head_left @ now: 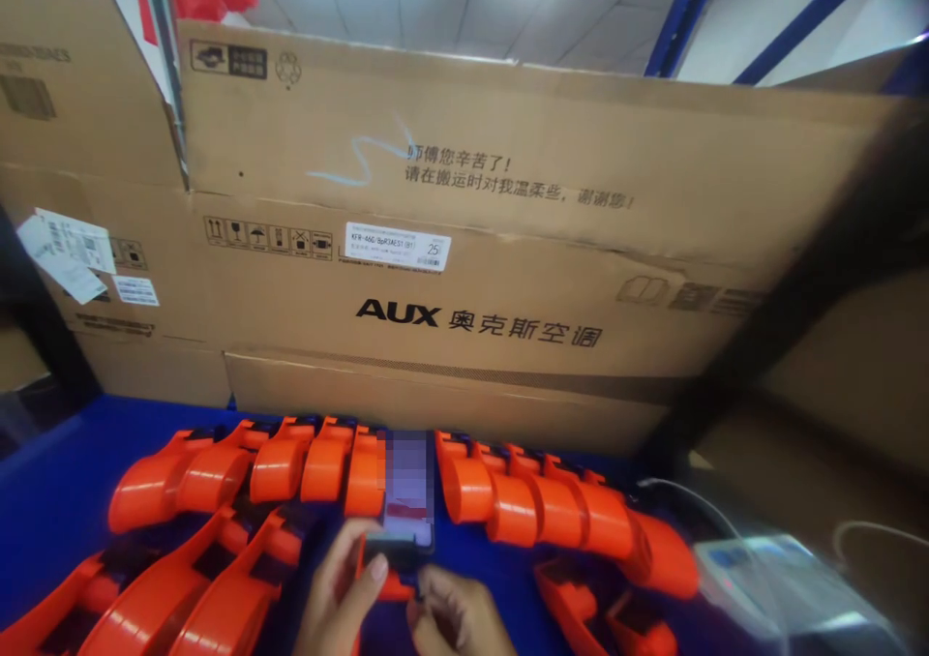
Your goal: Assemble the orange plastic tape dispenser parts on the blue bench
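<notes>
My left hand is closed around an orange-and-black tape dispenser, thumb across its black upper part. At the dispenser's lower right, the curled fingers of my right hand pinch a small dark part of it; the exact grip is partly hidden. Just behind stands or lies a phone with a lit, blurred-out screen. Similar orange dispensers line up on both sides, including a left row and a right row. Larger in view, several more lie at the near left.
A blue surface lies under everything. Behind it rises a printed cardboard sheet. At the right are a pale, clear-looking box and a white cable. Blue rack bars show above, and a dark post slants at right.
</notes>
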Demonstrator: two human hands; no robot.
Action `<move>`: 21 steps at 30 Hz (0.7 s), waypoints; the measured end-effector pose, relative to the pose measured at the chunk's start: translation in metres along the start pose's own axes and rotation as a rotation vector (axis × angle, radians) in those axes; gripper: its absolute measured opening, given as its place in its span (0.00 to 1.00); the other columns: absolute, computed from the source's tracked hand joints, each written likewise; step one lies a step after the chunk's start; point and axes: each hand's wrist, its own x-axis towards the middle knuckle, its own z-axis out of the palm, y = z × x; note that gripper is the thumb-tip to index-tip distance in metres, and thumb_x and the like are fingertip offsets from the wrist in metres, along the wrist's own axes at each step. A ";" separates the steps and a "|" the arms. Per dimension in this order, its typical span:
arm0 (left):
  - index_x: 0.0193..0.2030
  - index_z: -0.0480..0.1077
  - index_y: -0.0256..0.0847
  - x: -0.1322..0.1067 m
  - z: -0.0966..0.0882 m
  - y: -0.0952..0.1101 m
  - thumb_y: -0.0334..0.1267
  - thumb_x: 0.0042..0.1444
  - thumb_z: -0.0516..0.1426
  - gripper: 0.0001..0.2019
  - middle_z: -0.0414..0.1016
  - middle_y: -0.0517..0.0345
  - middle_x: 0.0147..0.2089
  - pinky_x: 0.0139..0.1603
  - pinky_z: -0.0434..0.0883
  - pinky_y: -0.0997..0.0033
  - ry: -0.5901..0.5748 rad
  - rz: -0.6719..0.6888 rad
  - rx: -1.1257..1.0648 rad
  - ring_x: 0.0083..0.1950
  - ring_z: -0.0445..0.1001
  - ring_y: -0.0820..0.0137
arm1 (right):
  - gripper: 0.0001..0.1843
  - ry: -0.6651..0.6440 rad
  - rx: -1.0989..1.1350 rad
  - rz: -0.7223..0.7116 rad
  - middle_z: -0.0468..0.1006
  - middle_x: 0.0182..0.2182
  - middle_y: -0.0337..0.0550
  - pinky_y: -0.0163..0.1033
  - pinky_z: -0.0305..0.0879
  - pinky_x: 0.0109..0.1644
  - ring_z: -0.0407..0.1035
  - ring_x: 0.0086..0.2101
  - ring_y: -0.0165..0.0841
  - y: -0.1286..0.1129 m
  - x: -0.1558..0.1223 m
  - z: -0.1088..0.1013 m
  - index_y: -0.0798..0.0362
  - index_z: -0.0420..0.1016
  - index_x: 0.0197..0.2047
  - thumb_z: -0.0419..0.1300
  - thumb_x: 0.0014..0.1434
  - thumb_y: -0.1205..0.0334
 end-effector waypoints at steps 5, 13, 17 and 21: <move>0.44 0.76 0.44 0.005 -0.005 0.008 0.51 0.55 0.64 0.15 0.79 0.56 0.42 0.47 0.71 0.67 -0.044 0.032 -0.019 0.46 0.75 0.58 | 0.07 0.078 -0.060 -0.112 0.61 0.21 0.32 0.31 0.50 0.26 0.56 0.24 0.26 -0.019 -0.006 0.004 0.51 0.62 0.25 0.52 0.55 0.66; 0.44 0.75 0.42 0.019 -0.008 0.007 0.51 0.56 0.63 0.17 0.77 0.56 0.40 0.47 0.68 0.66 -0.070 0.215 -0.039 0.44 0.73 0.60 | 0.09 0.067 -0.102 -0.133 0.65 0.16 0.30 0.30 0.53 0.23 0.60 0.19 0.26 -0.029 -0.001 0.007 0.51 0.64 0.25 0.54 0.57 0.63; 0.42 0.75 0.42 0.016 -0.008 0.010 0.51 0.54 0.64 0.16 0.77 0.57 0.38 0.46 0.68 0.66 -0.125 0.239 -0.029 0.42 0.73 0.61 | 0.09 0.028 -0.143 -0.113 0.66 0.12 0.30 0.29 0.51 0.20 0.61 0.15 0.26 -0.028 -0.005 0.002 0.51 0.64 0.23 0.53 0.55 0.65; 0.37 0.76 0.40 0.007 -0.007 0.013 0.48 0.49 0.67 0.14 0.76 0.58 0.33 0.40 0.68 0.68 -0.213 0.239 0.001 0.36 0.72 0.63 | 0.08 -0.052 -0.192 -0.099 0.72 0.14 0.33 0.29 0.50 0.17 0.61 0.12 0.25 -0.029 -0.016 -0.008 0.52 0.64 0.21 0.53 0.50 0.69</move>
